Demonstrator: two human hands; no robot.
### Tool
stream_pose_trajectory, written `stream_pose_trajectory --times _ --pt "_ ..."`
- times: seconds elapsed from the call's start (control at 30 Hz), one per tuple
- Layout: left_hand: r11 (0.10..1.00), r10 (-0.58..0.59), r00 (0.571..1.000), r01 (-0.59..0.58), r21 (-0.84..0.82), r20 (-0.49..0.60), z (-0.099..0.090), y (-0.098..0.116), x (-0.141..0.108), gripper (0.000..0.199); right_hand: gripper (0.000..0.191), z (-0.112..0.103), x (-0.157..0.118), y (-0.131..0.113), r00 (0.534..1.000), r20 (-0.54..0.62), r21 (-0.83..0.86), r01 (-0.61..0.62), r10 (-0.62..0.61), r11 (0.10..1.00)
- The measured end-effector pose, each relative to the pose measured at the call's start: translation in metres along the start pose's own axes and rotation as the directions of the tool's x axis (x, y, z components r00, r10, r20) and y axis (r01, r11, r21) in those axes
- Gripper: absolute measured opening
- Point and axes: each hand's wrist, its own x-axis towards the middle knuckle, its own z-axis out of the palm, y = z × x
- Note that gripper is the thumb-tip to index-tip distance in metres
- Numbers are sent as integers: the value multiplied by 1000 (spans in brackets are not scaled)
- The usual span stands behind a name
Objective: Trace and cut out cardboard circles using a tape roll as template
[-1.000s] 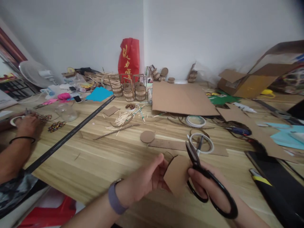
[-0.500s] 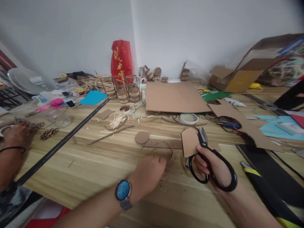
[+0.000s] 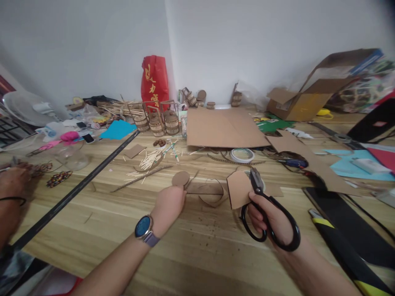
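My right hand (image 3: 262,211) is closed round black-handled scissors (image 3: 284,222) and a cut cardboard piece (image 3: 238,190), which lies against the blades. My left hand (image 3: 169,203), wearing a watch (image 3: 143,227), is just below a round cardboard disc (image 3: 180,179). Its fingers are bent and pressed together near a thin curved strip (image 3: 194,179); whether they grip it is hidden. Between my hands a brown cardboard strip (image 3: 203,188) lies flat, with a curled offcut (image 3: 212,202) over it.
A large cardboard sheet (image 3: 226,127) lies behind, with a tape roll (image 3: 242,155) at its front edge. Small baskets (image 3: 157,124) and loose sticks (image 3: 150,159) are left of it. A cutter (image 3: 339,242) lies right. Another person's hand (image 3: 14,181) works at far left.
My left hand has moved left, from beside the curled offcut to below the disc. My right hand still holds the scissors and cardboard piece. The view has shifted slightly.
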Motion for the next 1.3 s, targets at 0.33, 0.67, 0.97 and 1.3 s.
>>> stream_pose_trajectory --times 0.33,0.67,0.97,1.3 --pt "900 181 983 -181 -396 -38 8 20 -21 42 68 8 -3 -1 999 -18 -56 -36 35 998" --pt "157 144 955 235 -959 258 37 46 -39 67 63 27 -25 15 998 -57 -197 3 -14 980" --pt "-151 137 939 334 -930 315 41 44 -44 52 48 20 -34 24 995 98 -355 66 -33 933" --pt "257 308 868 -471 -844 -390 33 16 -51 16 57 1 -32 27 978 180 -193 139 -104 971"
